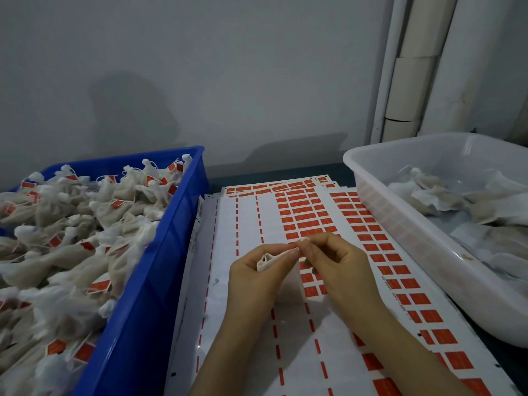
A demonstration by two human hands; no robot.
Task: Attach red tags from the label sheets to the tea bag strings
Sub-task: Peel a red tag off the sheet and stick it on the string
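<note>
Hands together over label sheets: my left hand grips folded tea bag; my right hand pinches its top, tag unseen. Sheets: left columns stripped, red tags remain. Beyond: blue crate heaped with tagged bags; white tub holds untagged bags. Judged well along, unfinished.

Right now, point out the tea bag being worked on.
Head view, centre: the tea bag sits in the left hand, pinched at its top by the right hand, over the label sheets, between the blue crate and white tub.
</note>
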